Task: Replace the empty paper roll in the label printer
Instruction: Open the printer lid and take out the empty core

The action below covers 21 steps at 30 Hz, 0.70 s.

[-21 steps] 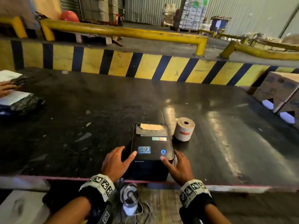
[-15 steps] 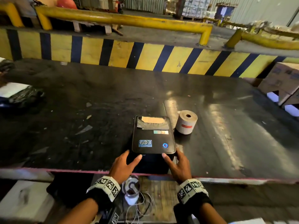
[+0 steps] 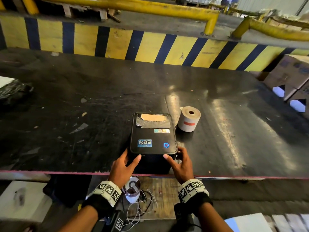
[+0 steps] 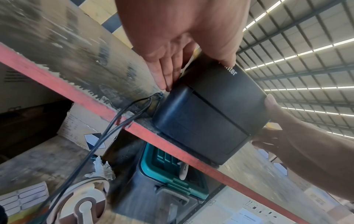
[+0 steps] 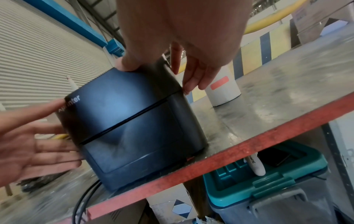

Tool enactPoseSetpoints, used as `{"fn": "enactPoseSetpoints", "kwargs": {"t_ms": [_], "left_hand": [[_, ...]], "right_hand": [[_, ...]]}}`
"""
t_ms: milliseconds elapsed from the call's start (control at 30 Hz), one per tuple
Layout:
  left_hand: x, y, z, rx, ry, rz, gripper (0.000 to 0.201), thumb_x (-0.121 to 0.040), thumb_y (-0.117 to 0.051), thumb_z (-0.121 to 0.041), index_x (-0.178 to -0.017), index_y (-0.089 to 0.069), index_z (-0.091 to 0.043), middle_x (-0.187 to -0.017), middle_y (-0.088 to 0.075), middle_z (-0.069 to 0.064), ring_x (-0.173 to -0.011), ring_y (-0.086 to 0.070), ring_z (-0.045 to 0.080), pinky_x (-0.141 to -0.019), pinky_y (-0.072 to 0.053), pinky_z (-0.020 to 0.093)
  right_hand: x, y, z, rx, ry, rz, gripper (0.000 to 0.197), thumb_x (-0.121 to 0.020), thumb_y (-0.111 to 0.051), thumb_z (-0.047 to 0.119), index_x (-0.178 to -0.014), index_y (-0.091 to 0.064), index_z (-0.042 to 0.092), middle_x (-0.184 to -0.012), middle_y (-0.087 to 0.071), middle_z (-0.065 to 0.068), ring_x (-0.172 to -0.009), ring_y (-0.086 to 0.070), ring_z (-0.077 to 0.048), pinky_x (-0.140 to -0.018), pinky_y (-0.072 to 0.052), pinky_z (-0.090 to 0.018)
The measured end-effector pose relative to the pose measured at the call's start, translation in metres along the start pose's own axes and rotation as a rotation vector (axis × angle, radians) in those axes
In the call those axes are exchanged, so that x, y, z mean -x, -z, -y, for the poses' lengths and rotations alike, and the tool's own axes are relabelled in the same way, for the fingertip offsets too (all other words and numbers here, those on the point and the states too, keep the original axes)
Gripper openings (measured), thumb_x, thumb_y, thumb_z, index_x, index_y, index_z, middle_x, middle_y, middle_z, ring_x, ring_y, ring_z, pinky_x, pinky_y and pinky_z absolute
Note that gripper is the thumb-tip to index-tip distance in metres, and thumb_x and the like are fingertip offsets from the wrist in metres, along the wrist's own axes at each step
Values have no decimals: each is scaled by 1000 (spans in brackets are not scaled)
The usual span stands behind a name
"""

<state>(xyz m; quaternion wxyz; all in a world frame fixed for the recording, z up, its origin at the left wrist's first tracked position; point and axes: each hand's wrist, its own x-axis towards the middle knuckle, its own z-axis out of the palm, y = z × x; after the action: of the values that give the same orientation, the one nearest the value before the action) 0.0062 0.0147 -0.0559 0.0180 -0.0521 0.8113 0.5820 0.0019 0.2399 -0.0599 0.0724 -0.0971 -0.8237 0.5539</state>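
Now my left hand (image 3: 122, 166), right hand (image 3: 181, 164) press flat-fingered against sides of black plastic box-shaped label printer (image 3: 153, 136); beige paper roll (image 3: 189, 121) beside.

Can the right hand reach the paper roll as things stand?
Probably yes. The right hand touches the label printer on its right side; the paper roll stands on the table beyond, same side, nothing visible between.

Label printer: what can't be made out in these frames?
- Roll bay of the label printer: all views, the shut lid hides it. The head view's lid window shows only glare and a tan patch.
- Front lettering: both wrist views, the left hand covers part of it. Only "nter" reads clearly.
- Side latches, if any: all views, under fingers of the left hand and right hand.
- Cable plug: left wrist view, hidden behind the printer's corner.
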Motion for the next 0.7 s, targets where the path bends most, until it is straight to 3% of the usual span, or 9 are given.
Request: {"fn": "enactPoseSetpoints", "kwargs": {"t_ms": [167,267,333,433,500,633,700], "left_hand": [[0,-1,-1,14,18,13,80,-68,-57,-69,-137,-42,-30,-128,-62,-4,-118,-57,9,-104,-46,39],[-4,2,2,22,54,-20,80,-73,-35,-76,-136,-44,-28,-130,-59,-5,-123,-53,15,-109,-39,43],[-9,3,7,51,107,-53,82,-76,-26,-76,-135,-46,-23,-136,-55,2,-127,-50,23,-111,-36,48],[-19,5,4,-75,106,-100,53,-88,-43,-54,-121,-60,-16,-114,-69,13,-110,-63,28,-99,-47,45],[-28,7,-1,-151,102,-135,38,-87,-59,-37,-115,-64,-12,-98,-74,14,-95,-68,26,-90,-53,43],[-42,13,-6,-289,109,-51,32,-76,-74,-25,-105,-68,-13,-78,-76,9,-79,-71,20,-81,-56,38],[-46,16,-5,-324,109,9,29,-74,-77,-20,-100,-70,-10,-72,-74,9,-75,-70,17,-80,-57,36]], "right_hand": [[-3,1,-3,24,34,-6,64,-56,-67,76,-105,-55,36,-106,-65,3,-97,-61,-16,-85,-53,-47],[-9,7,9,55,55,-7,63,-54,-65,79,-99,-55,35,-100,-68,4,-92,-63,-16,-81,-54,-46],[-22,14,28,99,88,-30,61,-56,-64,78,-89,-57,28,-87,-70,4,-81,-66,-14,-73,-55,-42],[-52,25,68,186,130,-33,57,-61,-63,75,-81,-59,21,-76,-68,5,-74,-65,-16,-66,-52,-35],[-76,29,91,240,133,-47,60,-62,-59,78,-72,-58,19,-70,-66,4,-72,-64,-20,-65,-50,-34],[-123,28,123,316,106,-40,82,-53,-42,93,-68,-64,16,-71,-71,-5,-73,-66,-26,-74,-54,-39],[-140,27,134,320,76,-34,85,-53,-41,94,-64,-64,12,-69,-70,-8,-70,-66,-28,-70,-54,-37]]}}
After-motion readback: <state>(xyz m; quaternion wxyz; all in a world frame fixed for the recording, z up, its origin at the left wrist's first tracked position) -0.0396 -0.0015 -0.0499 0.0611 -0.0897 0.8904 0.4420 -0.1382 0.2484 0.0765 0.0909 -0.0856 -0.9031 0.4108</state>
